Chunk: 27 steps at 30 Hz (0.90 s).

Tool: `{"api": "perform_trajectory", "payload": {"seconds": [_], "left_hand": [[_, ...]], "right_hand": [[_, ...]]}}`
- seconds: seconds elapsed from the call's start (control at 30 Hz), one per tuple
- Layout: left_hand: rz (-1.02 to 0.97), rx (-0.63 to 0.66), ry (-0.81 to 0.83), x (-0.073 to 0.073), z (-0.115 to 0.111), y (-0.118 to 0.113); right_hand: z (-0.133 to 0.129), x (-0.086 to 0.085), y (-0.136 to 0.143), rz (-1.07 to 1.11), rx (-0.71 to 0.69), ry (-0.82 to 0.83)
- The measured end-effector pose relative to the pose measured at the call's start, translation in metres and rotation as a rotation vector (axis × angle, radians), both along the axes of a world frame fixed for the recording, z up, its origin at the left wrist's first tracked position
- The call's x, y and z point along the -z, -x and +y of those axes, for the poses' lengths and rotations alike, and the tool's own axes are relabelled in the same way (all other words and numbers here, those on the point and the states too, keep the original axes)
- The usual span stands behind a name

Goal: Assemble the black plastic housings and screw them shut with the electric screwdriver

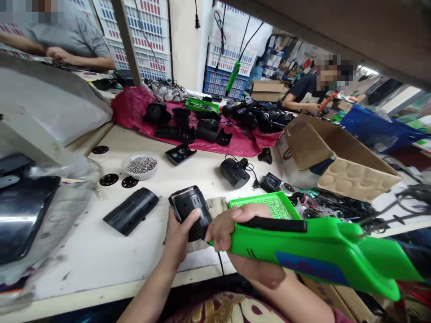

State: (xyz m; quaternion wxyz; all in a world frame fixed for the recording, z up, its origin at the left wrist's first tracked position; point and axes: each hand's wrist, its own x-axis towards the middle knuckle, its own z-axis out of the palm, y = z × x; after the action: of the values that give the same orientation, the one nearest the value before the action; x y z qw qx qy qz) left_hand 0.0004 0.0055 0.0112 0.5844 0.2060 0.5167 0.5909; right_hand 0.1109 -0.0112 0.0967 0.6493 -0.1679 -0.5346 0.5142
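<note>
A black plastic housing (192,206) is held in my left hand (180,233), whose thumb lies across its side, above a folded cloth (217,207). My right hand (235,233) is wrapped round a bright green power screwdriver (303,246). The tool's tip end points at the lower right of the housing, where my fingers hide the contact. Left of the held housing, another black housing (132,211) lies on its side. Just behind the tool sits a green tray (281,204) of small screws.
A bowl of small metal parts (142,166) stands near black discs (108,180). Black parts cover pink plastic sheeting (124,107) further back. An open cardboard box (303,143) is at right. A co-worker (77,36) sits at back left, another person (308,92) at back right.
</note>
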Motion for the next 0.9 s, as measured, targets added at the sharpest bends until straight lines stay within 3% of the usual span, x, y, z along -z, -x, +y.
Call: {"api": "perform_trajectory", "payload": {"seconds": [0.07, 0.37, 0.53, 0.7, 0.9], "left_hand": [[-0.001, 0.007, 0.004, 0.002, -0.001, 0.0], [0.016, -0.014, 0.034, 0.007, 0.003, 0.003], [-0.006, 0.005, 0.028, 0.007, 0.0, 0.003], [-0.023, -0.023, 0.039, 0.006, -0.001, 0.0], [-0.07, -0.009, 0.065, 0.003, 0.001, 0.004]], "right_hand": [[0.006, 0.008, 0.008, 0.05, -0.02, -0.069], [0.027, 0.036, 0.028, 0.181, 0.038, 0.013], [0.018, 0.027, 0.026, 0.22, -0.023, -0.099], [0.014, 0.012, 0.02, 0.163, -0.032, -0.038], [0.02, 0.006, 0.012, 0.061, -0.077, 0.009]]}}
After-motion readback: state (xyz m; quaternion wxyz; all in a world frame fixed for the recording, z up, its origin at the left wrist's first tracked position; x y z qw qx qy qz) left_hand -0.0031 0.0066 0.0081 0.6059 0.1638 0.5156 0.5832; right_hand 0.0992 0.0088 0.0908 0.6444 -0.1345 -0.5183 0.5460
